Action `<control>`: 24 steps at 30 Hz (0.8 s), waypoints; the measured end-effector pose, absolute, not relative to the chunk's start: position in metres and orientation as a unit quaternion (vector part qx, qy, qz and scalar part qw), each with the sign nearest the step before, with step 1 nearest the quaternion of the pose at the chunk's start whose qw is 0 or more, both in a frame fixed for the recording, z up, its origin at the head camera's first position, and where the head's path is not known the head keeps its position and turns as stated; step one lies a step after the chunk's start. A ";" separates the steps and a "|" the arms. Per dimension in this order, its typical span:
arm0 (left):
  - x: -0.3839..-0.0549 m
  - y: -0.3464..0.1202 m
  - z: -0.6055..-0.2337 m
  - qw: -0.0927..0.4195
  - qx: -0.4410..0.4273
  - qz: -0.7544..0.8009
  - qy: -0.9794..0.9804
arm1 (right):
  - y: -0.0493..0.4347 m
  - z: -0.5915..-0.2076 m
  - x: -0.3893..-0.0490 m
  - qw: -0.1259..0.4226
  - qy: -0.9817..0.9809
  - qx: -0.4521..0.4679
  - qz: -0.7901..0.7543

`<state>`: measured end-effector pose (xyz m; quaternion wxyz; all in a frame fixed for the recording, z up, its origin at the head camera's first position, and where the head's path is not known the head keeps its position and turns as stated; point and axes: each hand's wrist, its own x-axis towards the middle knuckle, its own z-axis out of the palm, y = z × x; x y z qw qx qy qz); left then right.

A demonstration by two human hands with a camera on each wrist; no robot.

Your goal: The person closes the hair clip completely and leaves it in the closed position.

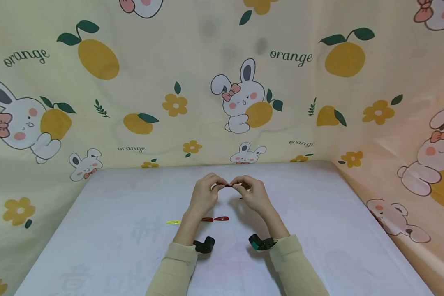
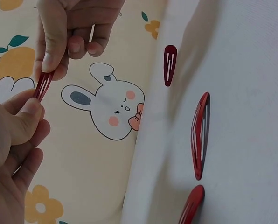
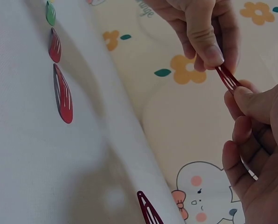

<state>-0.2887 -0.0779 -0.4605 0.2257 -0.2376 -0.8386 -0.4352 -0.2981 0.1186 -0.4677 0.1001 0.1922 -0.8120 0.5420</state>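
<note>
Both hands are raised over the far part of the table, pinching one red snap hair clip (image 2: 43, 86) between them. The left hand (image 1: 204, 195) has one end of the clip between thumb and index finger. At the opposite end, the right hand (image 1: 254, 195) pinches it the same way, its other fingers loosely bent. The clip's slotted face shows in the right wrist view, where the left hand (image 3: 205, 35) comes from above. Below the hands lie a red clip (image 1: 221, 218) and another red clip (image 1: 207, 219), partly behind the left forearm.
A yellow clip (image 1: 173, 222) lies left of the left forearm. A green clip (image 3: 51, 13) shows in the right wrist view. One dark red clip (image 2: 170, 65) lies apart, farther back. Behind the white table (image 1: 126, 246) hangs a printed cloth (image 1: 192, 49).
</note>
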 end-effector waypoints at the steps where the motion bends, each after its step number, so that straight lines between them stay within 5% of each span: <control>1: -0.289 -0.078 -0.461 0.225 -0.238 -0.436 -0.838 | 0.119 -0.468 -0.298 0.099 -0.811 0.191 0.544; 24: -0.292 -0.081 -0.462 0.208 -0.257 -0.440 -0.835 | 0.120 -0.468 -0.300 0.037 -0.777 0.126 0.615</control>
